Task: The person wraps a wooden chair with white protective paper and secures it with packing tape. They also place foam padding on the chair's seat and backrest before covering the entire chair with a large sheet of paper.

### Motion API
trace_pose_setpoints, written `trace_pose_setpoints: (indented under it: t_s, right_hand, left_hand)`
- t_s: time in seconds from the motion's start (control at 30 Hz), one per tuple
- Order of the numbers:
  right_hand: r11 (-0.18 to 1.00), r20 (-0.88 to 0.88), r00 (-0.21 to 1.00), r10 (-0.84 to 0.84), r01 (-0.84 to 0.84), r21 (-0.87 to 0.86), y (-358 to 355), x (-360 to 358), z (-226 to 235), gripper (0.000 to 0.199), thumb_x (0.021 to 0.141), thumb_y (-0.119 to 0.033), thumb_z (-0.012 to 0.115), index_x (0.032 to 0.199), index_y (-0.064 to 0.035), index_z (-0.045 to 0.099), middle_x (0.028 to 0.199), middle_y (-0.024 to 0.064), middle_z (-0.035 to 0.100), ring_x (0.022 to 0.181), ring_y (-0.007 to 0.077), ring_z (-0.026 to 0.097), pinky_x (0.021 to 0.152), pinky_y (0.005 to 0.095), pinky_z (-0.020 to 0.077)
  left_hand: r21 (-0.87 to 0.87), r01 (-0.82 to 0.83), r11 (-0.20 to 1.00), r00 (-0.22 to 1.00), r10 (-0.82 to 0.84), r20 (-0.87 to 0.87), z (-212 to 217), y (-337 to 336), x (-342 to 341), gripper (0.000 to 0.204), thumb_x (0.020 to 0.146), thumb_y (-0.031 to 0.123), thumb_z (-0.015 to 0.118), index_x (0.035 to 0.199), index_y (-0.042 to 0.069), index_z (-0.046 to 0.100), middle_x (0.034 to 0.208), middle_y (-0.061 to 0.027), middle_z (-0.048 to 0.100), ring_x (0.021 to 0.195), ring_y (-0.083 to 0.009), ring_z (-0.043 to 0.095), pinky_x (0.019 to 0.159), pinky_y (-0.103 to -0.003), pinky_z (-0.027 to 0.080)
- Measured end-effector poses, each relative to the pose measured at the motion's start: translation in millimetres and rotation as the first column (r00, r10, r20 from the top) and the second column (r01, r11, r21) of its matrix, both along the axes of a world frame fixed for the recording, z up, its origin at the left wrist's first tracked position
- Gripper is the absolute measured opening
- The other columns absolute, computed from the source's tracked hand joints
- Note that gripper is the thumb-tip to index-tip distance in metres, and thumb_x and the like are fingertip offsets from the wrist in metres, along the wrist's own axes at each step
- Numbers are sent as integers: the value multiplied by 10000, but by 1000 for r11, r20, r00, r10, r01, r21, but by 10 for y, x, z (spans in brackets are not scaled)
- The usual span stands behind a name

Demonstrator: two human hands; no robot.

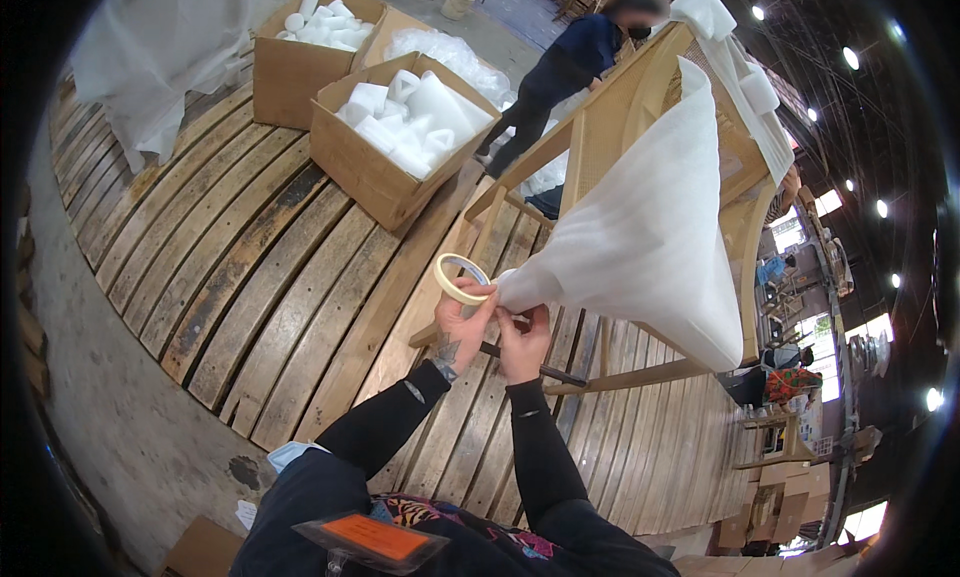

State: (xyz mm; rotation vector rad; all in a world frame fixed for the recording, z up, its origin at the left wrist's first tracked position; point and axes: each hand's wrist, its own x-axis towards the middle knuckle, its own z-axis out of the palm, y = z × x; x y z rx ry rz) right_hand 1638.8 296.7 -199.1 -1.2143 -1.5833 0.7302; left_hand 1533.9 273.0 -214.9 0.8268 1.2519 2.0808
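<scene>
My left hand [462, 324] holds a roll of beige tape [460, 276] up against the gathered end of a white foam sheet [645, 232]. My right hand [523, 344] pinches that gathered end just to the right of the roll. The foam sheet fans out wide to the upper right and covers part of a wooden chair frame [610, 97] that lies tilted on a slatted wooden platform [260, 267]. Both my forearms are in black sleeves.
Two open cardboard boxes [365, 172] [290, 72] with several white foam pieces stand at the back of the platform. Another person [560, 72] in dark clothes works on the chair's far side. White sheeting [150, 47] lies at the upper left. Concrete floor [120, 427] borders the left.
</scene>
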Motion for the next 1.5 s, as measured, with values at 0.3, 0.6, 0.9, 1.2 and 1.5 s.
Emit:
trace_pose_setpoints:
  t_s: [0.3,0.6,0.9,1.2,1.5]
  right_hand:
    - [790,-378,922,78,-289,-541,-29,286,528,462,895,-239,713,1250,0,539,1080,88,645,875,163,651,692,291,538]
    - [670,156,855,495,-261,-695,358,848,505,418,888,-244,730,1161,63,650,1012,111,713,877,147,669,765,301,546]
    - [733,96,947,308,-172,-658,1180,1068,47,151,930,-58,618,1006,9,730,896,15,691,744,77,617,635,273,494]
    - [774,132,813,567,-471,-423,2060,555,105,177,922,-21,593,1040,5,722,911,21,694,773,93,634,654,281,509]
    - [622,153,610,777,-709,-331,2102,-544,80,222,914,19,573,1085,2,712,929,38,702,822,123,659,701,293,529]
  left_hand:
    - [101,163,981,766,-61,-640,-220,-609,337,367,813,125,786,1170,102,704,1133,-94,621,1047,-288,613,879,-381,527]
    - [62,394,917,553,-183,-813,-204,-370,600,244,822,81,678,1061,30,675,1138,-164,606,1095,-348,584,916,-454,504]
    - [142,152,978,777,-29,-628,-32,-360,-3,261,790,-22,595,1028,21,691,999,-159,661,973,-329,634,851,-410,507]
    - [-1,354,935,321,-123,-939,377,874,-1049,493,797,-21,586,1197,241,708,1386,-146,504,1331,-324,440,1066,-452,411]
    - [-177,311,934,-380,-48,-924,742,1027,-1377,247,660,354,815,830,192,737,1460,-73,427,1421,-305,328,1209,-540,209]
